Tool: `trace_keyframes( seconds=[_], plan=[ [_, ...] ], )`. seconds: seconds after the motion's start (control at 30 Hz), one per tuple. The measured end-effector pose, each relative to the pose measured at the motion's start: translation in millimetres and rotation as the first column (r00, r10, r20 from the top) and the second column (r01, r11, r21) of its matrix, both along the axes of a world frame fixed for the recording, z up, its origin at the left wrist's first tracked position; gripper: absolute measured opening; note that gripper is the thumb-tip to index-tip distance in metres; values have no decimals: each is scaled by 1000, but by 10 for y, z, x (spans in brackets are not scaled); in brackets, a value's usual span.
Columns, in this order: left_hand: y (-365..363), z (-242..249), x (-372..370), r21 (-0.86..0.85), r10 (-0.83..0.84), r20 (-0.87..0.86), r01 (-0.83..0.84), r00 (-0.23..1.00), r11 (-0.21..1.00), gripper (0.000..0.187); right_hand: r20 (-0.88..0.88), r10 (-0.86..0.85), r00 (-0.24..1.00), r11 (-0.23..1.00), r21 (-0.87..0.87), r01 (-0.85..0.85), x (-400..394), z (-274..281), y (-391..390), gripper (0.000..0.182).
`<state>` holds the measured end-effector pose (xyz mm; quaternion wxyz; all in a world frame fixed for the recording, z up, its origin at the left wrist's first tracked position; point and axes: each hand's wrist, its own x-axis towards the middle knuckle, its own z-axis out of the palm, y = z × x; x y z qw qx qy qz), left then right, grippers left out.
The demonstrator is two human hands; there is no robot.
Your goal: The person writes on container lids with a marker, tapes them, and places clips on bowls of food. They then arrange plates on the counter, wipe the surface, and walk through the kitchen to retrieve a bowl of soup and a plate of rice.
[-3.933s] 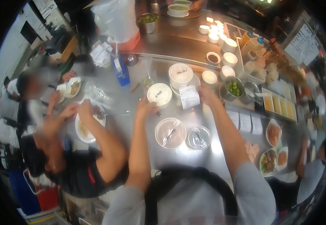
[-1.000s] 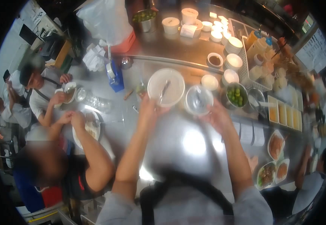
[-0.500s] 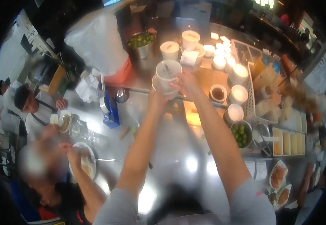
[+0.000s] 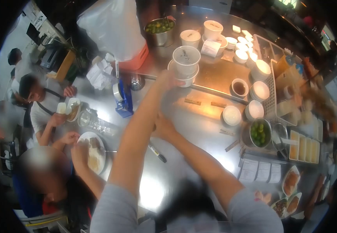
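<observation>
while the left hand [image 4: 171,80] touches the lower tub [image 4: 189,80], the upper tub [image 4: 186,56] sits on it, lid up, their stack's long axis upright on the desk [image 4: 199,143]; neither grip's opening can be told, the right hand [image 4: 162,126] being partly hidden.

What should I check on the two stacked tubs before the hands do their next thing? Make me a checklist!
1. Upper tub sits on the lower tub: ok.
2. Left hand is at the lower tub: ok.
3. Both hands are at the stack: not ok, the right hand is nearer the person, away from it.
4. Right hand's grip: cannot tell, the left forearm partly hides it.
5. Lids are pressed tight: cannot tell, the rims are too small to judge.
6. Marker pen is clear of the stack: ok.
</observation>
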<state>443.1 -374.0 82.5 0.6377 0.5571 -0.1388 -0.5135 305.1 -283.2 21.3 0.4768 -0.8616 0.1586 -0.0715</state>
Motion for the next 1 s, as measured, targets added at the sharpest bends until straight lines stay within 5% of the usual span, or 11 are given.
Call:
trace_keyframes(
  seconds=[0.1, 0.23, 0.3, 0.37, 0.57, 0.63, 0.67, 0.7, 0.73, 0.87, 1.0],
  plan=[
    [-76, -83, -51, -23, 34, -1, -34, 999, 999, 41, -186, 37, 982, 983, -168, -69, -291, 97, -179, 75],
    [-151, -17, -136, -102, 150, 68, -143, 986, 984, 38, -104, -462, 881, 887, -60, 458, -736, 212, -849, 63],
    [-267, -146, 29, -166, 146, 66, -134, 987, 977, 39, 30, -488, 872, 857, -169, 486, -833, 466, -1307, 55],
    [-373, -238, 201, -213, 138, 64, -121, 988, 970, 40, 72, -630, 773, 770, 187, 610, -754, 665, -1788, 46],
    [-861, -338, 792, -278, 63, 388, 52, 919, 959, 41, 301, -616, 728, 754, -43, 656, -166, 800, -3202, 52],
    [-986, -283, 970, 262, -264, 964, 133, -5, 956, 42, 258, -643, 721, 709, -157, 688, 99, 824, -3663, 60],
    [-1152, -372, 1040, 277, -280, 960, 141, 4, 951, 42, 203, -674, 711, 660, -267, 702, 211, 663, -3877, 68],
    [-1286, -387, 1100, 76, -166, 735, 163, 657, 984, 37, 187, -676, 712, 664, -265, 700, 268, 592, -3940, 68],
    [-1420, -400, 1159, -152, 132, 160, -108, 978, 982, 33, 225, -721, 656, 595, -285, 751, 324, 530, -3949, 76],
    [-1617, -271, 1116, -132, 223, 42, -216, 974, 967, 31, 278, -878, 389, 355, -164, 920, 464, 411, -3788, 90],
    [-1829, -222, 1171, -139, 184, 41, -177, 982, 974, 36, 340, -850, 401, 473, 162, 866, 513, 248, -3891, 92]
  ],
)
